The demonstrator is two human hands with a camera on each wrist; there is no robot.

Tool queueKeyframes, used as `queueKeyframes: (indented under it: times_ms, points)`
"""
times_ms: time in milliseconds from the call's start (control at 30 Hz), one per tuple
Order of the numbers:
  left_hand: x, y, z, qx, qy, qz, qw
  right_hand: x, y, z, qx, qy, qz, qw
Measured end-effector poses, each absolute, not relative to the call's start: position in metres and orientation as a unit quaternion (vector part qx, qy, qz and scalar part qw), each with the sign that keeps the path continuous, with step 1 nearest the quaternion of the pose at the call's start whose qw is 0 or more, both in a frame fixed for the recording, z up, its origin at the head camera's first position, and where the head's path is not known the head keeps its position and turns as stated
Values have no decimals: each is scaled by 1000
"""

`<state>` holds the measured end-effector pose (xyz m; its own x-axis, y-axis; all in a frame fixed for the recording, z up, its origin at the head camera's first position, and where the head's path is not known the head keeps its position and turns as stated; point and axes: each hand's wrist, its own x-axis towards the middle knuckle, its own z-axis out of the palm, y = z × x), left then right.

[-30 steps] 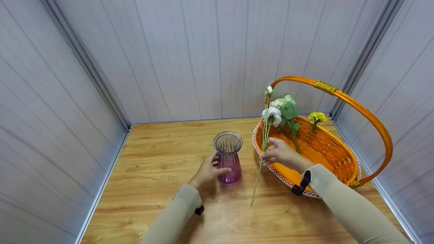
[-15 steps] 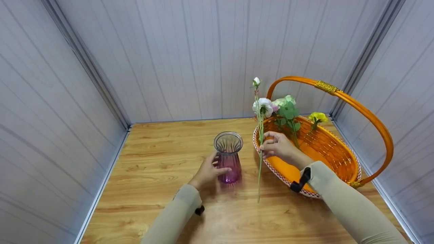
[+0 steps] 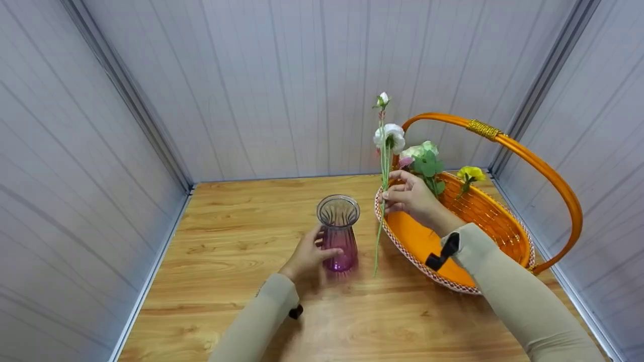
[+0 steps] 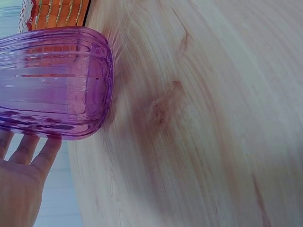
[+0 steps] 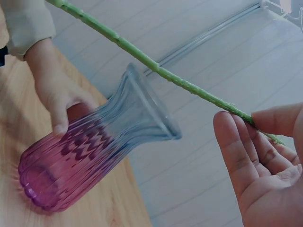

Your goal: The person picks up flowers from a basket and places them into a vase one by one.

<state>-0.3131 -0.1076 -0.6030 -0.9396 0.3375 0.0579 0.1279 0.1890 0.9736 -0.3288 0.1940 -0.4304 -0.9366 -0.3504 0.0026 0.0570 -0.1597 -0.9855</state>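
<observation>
A ribbed glass vase (image 3: 339, 236), clear at its flared mouth and purple-pink toward the base, stands upright on the wooden table. My left hand (image 3: 309, 255) holds it from the left, thumb across the front and fingers round the far side. In the left wrist view those fingertips (image 4: 49, 147) meet the vase wall (image 4: 57, 82). Right of the vase and higher up, my right hand (image 3: 415, 198) pinches the green stem (image 5: 177, 81) of an artificial flower between thumb and fingers. Its white bloom (image 3: 390, 137) and bud (image 3: 383, 99) point up; the stem's lower end hangs beside the vase.
An orange woven basket (image 3: 432, 261) with a tall arched handle (image 3: 558, 176) stands at the right, partly under my right forearm. Pale flowers with green leaves (image 3: 427, 163) and a yellow flower (image 3: 471, 174) lean in it. Panel walls (image 3: 282, 90) enclose the table.
My right hand has raised the flower up and away from me, after bringing it slightly left and turning it more upright. The left hand and vase have stayed in place.
</observation>
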Motion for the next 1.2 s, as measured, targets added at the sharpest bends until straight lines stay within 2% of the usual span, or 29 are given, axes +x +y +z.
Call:
queueKeyframes:
  times_ms: [267,500,1200]
  points:
    - [-315,-106,-605,147,765,622,79,-336,181,-411,-107,638,-755,109]
    - [-313,-108,-605,149,758,628,89,-348,173,-404,-108,618,-773,96]
    - [-311,-107,-605,141,761,627,92,-374,158,-382,-96,618,-780,11]
